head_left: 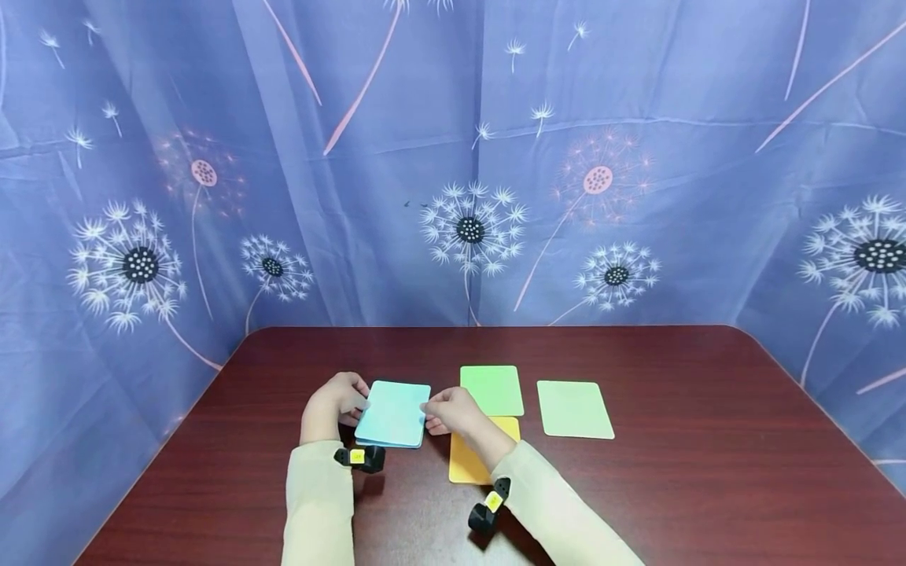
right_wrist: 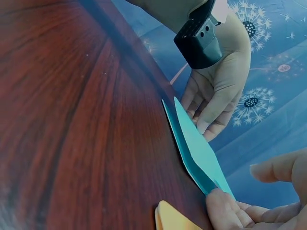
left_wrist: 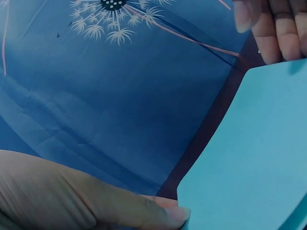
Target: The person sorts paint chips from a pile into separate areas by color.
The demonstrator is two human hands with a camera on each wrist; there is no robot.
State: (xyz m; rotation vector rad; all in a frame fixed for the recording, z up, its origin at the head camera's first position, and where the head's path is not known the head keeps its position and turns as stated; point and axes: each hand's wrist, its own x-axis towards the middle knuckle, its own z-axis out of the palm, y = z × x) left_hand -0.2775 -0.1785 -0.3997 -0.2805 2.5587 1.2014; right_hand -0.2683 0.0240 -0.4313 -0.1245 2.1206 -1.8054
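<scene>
A light blue square card (head_left: 392, 413) lies between the two hands, over another blue card (right_wrist: 182, 146). In the right wrist view, a gap shows between the two cards. My left hand (head_left: 340, 401) pinches the upper card's left edge, its thumb (left_wrist: 172, 215) on top and a finger behind. At the opposite edge, my right hand (head_left: 454, 410) touches the cards with its fingers (right_wrist: 223, 211). Its thumb (right_wrist: 276, 168) stands raised, apart from the card. The right forearm crosses above a yellow-orange card (head_left: 467, 464), hiding part of it.
A green card (head_left: 491, 391) lies just behind the yellow-orange one, and a pale green card (head_left: 575, 409) lies to its right. All rest on a dark red-brown wooden table (head_left: 672, 472). Behind the table hangs a blue dandelion-print curtain (head_left: 396, 196).
</scene>
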